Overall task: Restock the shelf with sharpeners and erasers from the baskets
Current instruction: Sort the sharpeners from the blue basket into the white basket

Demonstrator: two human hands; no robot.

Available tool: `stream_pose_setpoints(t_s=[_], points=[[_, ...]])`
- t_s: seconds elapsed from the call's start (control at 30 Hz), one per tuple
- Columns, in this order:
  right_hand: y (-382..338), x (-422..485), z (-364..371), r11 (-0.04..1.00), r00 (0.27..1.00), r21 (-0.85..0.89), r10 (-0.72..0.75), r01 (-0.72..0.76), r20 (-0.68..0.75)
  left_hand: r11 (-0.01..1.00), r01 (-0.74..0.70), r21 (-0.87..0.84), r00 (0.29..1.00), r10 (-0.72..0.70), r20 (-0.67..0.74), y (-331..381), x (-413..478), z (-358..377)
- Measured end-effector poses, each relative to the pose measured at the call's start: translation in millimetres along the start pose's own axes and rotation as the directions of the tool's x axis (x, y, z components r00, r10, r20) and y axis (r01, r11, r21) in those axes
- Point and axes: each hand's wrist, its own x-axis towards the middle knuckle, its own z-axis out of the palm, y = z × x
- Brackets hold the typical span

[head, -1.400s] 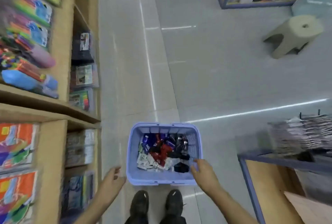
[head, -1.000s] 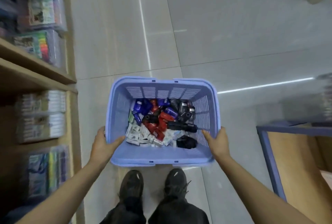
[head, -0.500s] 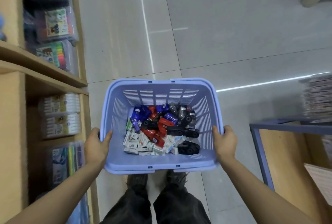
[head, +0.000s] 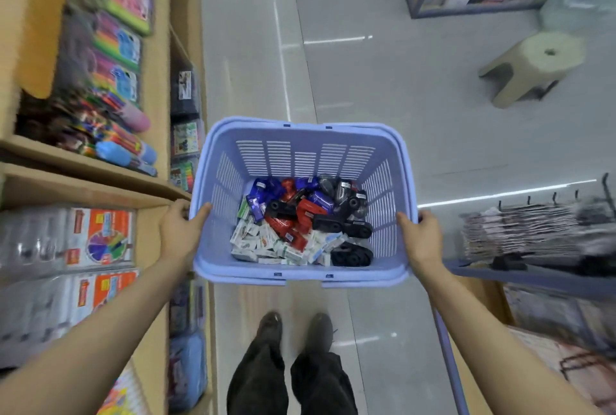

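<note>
Two hands held the basket (head: 253, 124) off the floor (head: 383, 88), out in front of my shoes (head: 296, 324). Its left rim ran just beside the front edge of the shelf (head: 100, 171). My left hand (head: 180, 234) filled the narrow gap there, knuckles near the board, though I could not tell whether they touched it. On the other side my right hand (head: 421, 241) was near the blue-framed rack (head: 533, 234) of stacked packets, with a strip of floor showing between. Beyond the far rim the aisle lay wide, all open tile. A stool (head: 533, 64) stood well apart, ahead and to the right.

Both arms reached forward, nearly straight, wrists beside the side rims. Each hand gripped its rim about midway along the side. The thumb hooked over the edge onto the slotted inner wall, and the fingers curled round the outside of the rim. The basket looked level.

On its bottom the sharpeners (head: 310, 211), blue, red and black, lay heaped toward the far and right part. The erasers (head: 263, 244), in white boxes, lay toward the near left, and the two piles touched. The goods on the shelf were blurred.
</note>
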Motion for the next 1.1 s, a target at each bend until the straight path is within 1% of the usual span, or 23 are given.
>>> stream_pose_setpoints(t_s=[0.17, 0.23, 0.43, 0.53, 0.67, 0.83, 1.0, 1.1], points=[[-75.9, 31.3, -17.1, 0.998, 0.996, 0.015, -0.055, 0.057, -0.071, 0.995, -0.097, 0.018, 0.994, 0.097, -0.040, 69.8, 44.9, -10.9], [-102.6, 48.5, -17.8, 0.998, 0.994, 0.011, -0.062, 0.063, -0.093, 0.993, -0.109, 0.041, 0.993, 0.111, -0.051, 96.6, 68.9, -9.9], [-174.5, 116.2, -6.7, 0.997, 0.982, 0.057, -0.048, 0.059, -0.182, 0.991, -0.131, -0.029, 0.991, 0.131, 0.016, 178.4, 167.3, 10.1], [-205.2, 148.7, -7.5, 0.997, 0.972, 0.067, -0.027, 0.044, -0.234, 0.986, -0.166, 0.006, 0.985, 0.166, 0.041, 226.9, 210.3, 26.5], [-240.6, 202.0, -16.6, 0.995, 0.957, 0.101, 0.025, 0.005, -0.289, 0.980, -0.198, 0.013, 0.975, 0.196, 0.103, 291.1, 267.8, 58.2], [-280.7, 282.4, -33.4, 0.989, 0.933, 0.143, 0.084, -0.036, -0.349, 0.973, -0.231, 0.024, 0.961, 0.224, 0.161, 366.7, 339.1, 116.1], [-321.3, 374.9, -53.6, 0.978, 0.915, 0.195, 0.142, -0.071, -0.377, 0.951, -0.301, 0.071, 0.942, 0.284, 0.178, 452.9, 400.4, 183.7], [-348.4, 427.5, -71.3, 0.974, 0.910, 0.212, 0.160, -0.082, -0.383, 0.942, -0.330, 0.070, 0.931, 0.312, 0.189, 506.3, 434.0, 220.0]])
